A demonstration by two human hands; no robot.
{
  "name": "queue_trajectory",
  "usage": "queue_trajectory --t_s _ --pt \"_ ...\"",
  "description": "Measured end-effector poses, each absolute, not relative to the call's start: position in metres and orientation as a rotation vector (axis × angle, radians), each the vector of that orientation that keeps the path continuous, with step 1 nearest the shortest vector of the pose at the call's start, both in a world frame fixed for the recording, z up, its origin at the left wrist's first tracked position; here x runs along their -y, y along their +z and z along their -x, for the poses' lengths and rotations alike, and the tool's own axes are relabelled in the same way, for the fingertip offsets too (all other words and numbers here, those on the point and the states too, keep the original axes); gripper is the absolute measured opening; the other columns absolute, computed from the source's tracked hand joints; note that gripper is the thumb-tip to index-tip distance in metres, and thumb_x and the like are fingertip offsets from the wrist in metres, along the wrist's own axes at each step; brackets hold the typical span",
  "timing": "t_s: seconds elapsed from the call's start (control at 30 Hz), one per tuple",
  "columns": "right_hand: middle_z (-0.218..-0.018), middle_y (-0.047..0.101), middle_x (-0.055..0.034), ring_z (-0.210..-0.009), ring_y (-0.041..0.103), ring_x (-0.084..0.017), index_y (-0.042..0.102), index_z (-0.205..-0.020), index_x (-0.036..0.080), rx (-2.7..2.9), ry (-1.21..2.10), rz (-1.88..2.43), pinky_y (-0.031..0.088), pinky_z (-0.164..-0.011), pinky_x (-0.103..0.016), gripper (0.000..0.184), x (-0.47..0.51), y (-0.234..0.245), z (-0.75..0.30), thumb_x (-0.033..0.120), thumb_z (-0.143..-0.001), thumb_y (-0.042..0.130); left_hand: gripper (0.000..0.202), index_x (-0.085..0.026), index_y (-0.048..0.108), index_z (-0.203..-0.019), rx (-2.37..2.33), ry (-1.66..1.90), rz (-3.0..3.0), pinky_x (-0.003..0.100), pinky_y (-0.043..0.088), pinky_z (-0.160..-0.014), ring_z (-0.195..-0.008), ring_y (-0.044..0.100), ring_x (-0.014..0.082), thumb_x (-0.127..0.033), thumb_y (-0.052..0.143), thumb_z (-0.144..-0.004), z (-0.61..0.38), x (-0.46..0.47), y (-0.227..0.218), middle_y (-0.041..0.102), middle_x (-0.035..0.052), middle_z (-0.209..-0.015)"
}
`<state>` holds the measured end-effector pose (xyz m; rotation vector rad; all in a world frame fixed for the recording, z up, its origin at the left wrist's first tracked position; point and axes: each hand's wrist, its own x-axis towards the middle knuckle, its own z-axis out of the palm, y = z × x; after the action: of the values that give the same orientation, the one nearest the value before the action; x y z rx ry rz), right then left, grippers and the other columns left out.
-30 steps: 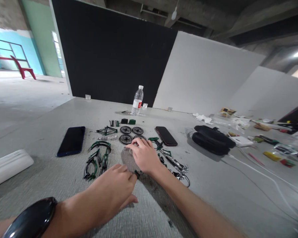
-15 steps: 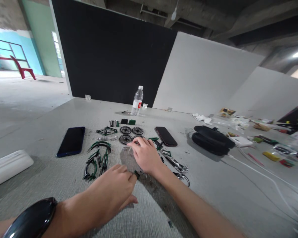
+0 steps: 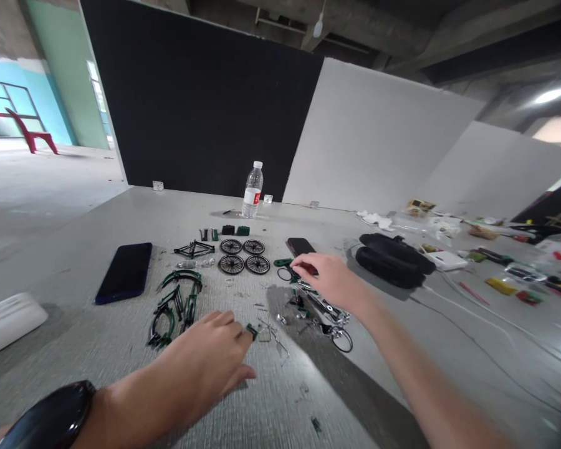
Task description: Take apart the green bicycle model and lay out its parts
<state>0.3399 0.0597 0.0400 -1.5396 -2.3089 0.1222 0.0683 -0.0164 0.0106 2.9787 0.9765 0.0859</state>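
My left hand (image 3: 215,343) rests low over the table, its fingers curled and the thumb sticking out to the side. A small dark green part (image 3: 251,330) pokes out at its fingertips. My right hand (image 3: 330,277) hovers over bicycle model parts, thumb and fingers drawn together; whatever they hold is hidden. A thin black ring (image 3: 285,273) and a green part (image 3: 283,262) lie by its fingertips. Four-spoke-group miniature wheels (image 3: 231,264) lie in a square left of it. Green curved fenders (image 3: 182,277), a dark frame (image 3: 195,249) and silver fork-like parts (image 3: 325,305) lie around.
Phones lie at left (image 3: 125,273) and behind my right hand (image 3: 300,246). A water bottle (image 3: 252,191) stands before the black panel (image 3: 206,100). A black case (image 3: 393,262), cables and clutter fill the right side. Thin metal pieces (image 3: 273,337) lie between my hands.
My right hand has moved right, from beside the wheels to the parts near the phone, uncovering the wheels and small metal pieces. My left hand stays nearly in place. The view has shifted slightly.
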Motion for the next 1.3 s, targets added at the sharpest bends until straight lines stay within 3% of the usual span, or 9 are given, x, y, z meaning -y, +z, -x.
queue_trajectory --t_s 0.23,0.63,1.0,1.3 --pt "-0.089 0.073 -0.0067 -0.074 0.063 -0.021 0.072 -0.095 0.025 2.296 0.424 1.716 0.043 -0.066 -0.035 0.027 -0.052 0.040 -0.364 0.042 -0.092 0.051 0.020 -0.017 0.070 -0.103 -0.969 0.089 -2.946 0.043 0.049 -0.087 -0.096 0.062 0.0270 -0.033 0.060 -0.097 -0.066 0.017 0.000 0.067 0.0063 -0.099" --pt "-0.084 0.071 -0.0074 -0.071 0.063 -0.020 0.064 -0.085 0.021 2.293 0.634 1.963 0.043 -0.063 -0.033 0.011 -0.058 0.030 -0.390 0.031 -0.079 0.063 0.021 -0.016 0.070 -0.104 -0.972 0.020 -2.919 0.048 0.051 -0.089 -0.098 0.063 0.0283 -0.031 0.057 -0.099 -0.067 0.019 0.010 0.067 0.0078 -0.102" --pt "-0.087 0.070 -0.0064 -0.074 0.061 -0.019 0.063 -0.091 0.023 2.244 0.573 1.881 0.041 -0.065 -0.031 0.013 -0.063 0.023 -0.394 0.031 -0.082 0.061 0.022 -0.014 0.070 -0.104 -0.971 -0.037 -2.945 0.045 0.052 -0.088 -0.098 0.063 0.0276 -0.031 0.056 -0.099 -0.072 0.019 0.016 0.068 0.0081 -0.101" --pt "-0.086 0.071 -0.0061 -0.077 0.063 -0.022 0.068 -0.078 0.023 2.383 0.545 1.870 0.045 -0.069 -0.033 0.007 -0.061 0.028 -0.394 0.028 -0.079 0.063 0.019 -0.015 0.068 -0.103 -0.984 0.149 -2.908 0.041 0.049 -0.086 -0.095 0.062 0.0257 -0.031 0.060 -0.097 -0.069 0.019 0.006 0.067 0.0071 -0.099"
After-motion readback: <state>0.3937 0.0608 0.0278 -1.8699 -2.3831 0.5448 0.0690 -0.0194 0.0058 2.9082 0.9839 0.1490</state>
